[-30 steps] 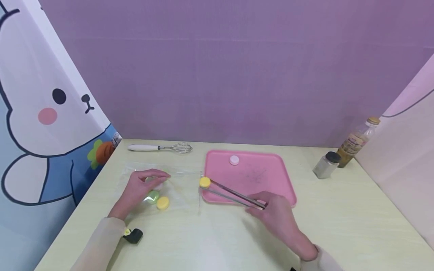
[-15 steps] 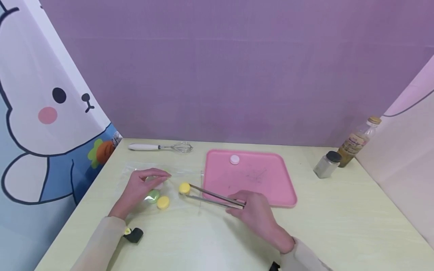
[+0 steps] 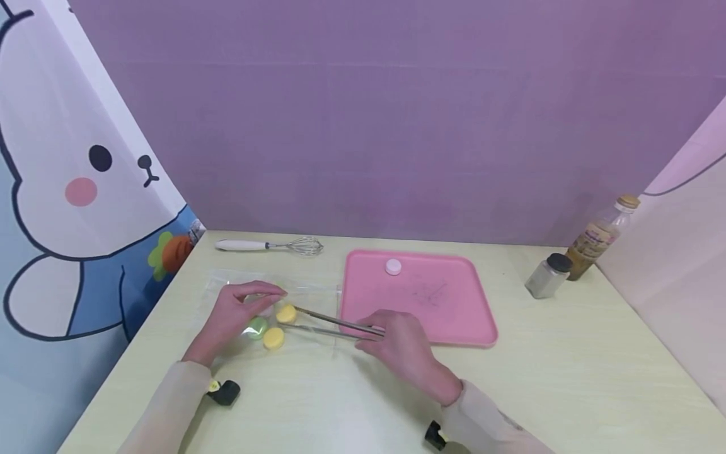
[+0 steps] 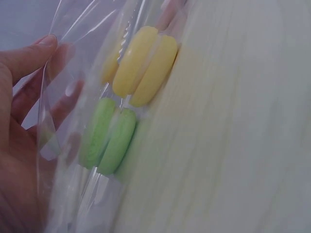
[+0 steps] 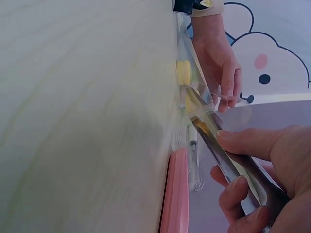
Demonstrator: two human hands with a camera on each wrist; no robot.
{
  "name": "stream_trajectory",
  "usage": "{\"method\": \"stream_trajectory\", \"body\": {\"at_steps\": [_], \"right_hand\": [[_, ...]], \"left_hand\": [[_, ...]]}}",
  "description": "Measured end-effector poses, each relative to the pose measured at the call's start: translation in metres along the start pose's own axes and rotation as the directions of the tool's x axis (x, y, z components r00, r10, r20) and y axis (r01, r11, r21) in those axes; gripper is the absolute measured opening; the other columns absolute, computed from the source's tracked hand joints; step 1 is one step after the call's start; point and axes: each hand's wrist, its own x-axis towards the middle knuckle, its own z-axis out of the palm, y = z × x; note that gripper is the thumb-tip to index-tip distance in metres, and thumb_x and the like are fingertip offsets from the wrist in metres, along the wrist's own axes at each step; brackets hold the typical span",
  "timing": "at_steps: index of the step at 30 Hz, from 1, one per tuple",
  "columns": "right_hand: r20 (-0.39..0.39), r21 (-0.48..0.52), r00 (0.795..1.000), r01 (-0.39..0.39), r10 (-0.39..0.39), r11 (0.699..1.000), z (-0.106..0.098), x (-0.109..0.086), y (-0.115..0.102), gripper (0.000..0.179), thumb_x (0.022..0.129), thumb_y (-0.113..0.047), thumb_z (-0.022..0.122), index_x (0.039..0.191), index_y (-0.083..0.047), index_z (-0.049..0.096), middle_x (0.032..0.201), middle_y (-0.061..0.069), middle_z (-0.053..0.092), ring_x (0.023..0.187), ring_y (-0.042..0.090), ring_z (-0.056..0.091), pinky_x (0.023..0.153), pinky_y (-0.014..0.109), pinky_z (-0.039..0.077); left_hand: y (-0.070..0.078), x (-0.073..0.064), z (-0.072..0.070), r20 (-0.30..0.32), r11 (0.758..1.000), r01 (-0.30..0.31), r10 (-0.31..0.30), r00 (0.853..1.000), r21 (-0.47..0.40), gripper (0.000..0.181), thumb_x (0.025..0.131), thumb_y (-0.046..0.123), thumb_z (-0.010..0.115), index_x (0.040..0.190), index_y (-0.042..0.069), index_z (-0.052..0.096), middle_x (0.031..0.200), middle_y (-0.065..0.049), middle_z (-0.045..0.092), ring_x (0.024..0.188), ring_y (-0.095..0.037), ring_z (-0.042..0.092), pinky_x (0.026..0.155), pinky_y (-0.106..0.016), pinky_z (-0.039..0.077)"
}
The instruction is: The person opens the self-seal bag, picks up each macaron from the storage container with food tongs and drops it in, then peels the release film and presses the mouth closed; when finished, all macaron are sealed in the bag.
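My left hand (image 3: 227, 321) pinches the lifted upper edge of a clear plastic bag (image 4: 53, 111) that lies on the table. With my right hand (image 3: 405, 350) I hold metal tongs (image 3: 340, 323), which reach left into the bag. Between the tong tips sits a yellow macaron (image 3: 286, 313). Just in front of it lies another yellow macaron (image 3: 273, 338) in the bag, with a green macaron (image 4: 109, 138) beside it. In the left wrist view, the tongs' macaron is mostly hidden behind the nearer yellow one. A pale pink macaron (image 3: 393, 267) rests on a pink tray (image 3: 459, 309).
A whisk (image 3: 244, 245) with a white handle lies along the back left of the table. At the back right stand a black-lidded jar (image 3: 544, 280) and a corked bottle (image 3: 592, 243). The tray sits just right of the bag, below the right forearm's reach.
My right hand has moved left, carrying the yellow macaron in the tongs from the tray's left edge into the bag. My left hand has stayed in place, pinching the bag.
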Motion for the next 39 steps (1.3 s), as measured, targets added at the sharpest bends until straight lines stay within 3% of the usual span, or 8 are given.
{"method": "stream_trajectory", "body": {"at_steps": [7,22,31,39], "right_hand": [[0.035,-0.007,0.999,-0.011,0.011,1.000,0.0045,0.0063,-0.0022,0.025,0.077,-0.024,0.089,0.100,-0.022,0.081,0.093,-0.011,0.075,0.081,0.004,0.065,0.073,0.027,0.051],[0.064,0.009,0.998,-0.008,0.007,1.000,0.0105,0.0104,-0.0027,0.025,0.077,-0.023,0.089,0.100,-0.019,0.081,0.093,-0.009,0.075,0.083,0.006,0.066,0.077,0.032,0.053],[0.105,0.028,0.993,-0.057,0.054,0.998,0.0094,0.0105,-0.0021,0.027,0.078,-0.024,0.089,0.103,-0.021,0.080,0.090,-0.012,0.073,0.075,0.000,0.061,0.072,0.028,0.050],[0.086,-0.020,0.996,-0.013,0.014,1.000,0.0049,0.0072,0.0064,0.029,0.076,-0.025,0.090,0.103,-0.021,0.080,0.087,-0.012,0.072,0.075,0.000,0.062,0.070,0.026,0.051]], "left_hand": [[-0.0006,0.0009,0.0001,0.004,1.000,-0.028,0.028,1.000,-0.013,0.016,0.096,0.022,0.073,0.108,0.014,0.080,0.110,-0.001,0.074,0.110,-0.010,0.063,0.107,-0.052,0.038],[0.0019,0.0012,0.0006,0.003,1.000,-0.006,0.006,1.000,-0.016,0.018,0.095,0.025,0.073,0.108,0.014,0.080,0.110,-0.002,0.074,0.109,-0.011,0.064,0.106,-0.055,0.038],[0.0039,-0.0008,0.0006,0.001,1.000,0.014,-0.014,1.000,-0.014,0.017,0.096,0.026,0.073,0.108,0.015,0.080,0.111,-0.001,0.074,0.110,-0.011,0.064,0.108,-0.057,0.036],[0.0061,-0.0025,-0.0011,0.007,0.999,0.021,-0.020,1.000,-0.026,0.017,0.095,0.026,0.074,0.108,0.017,0.080,0.112,-0.001,0.074,0.111,-0.011,0.063,0.108,-0.056,0.037]]}}
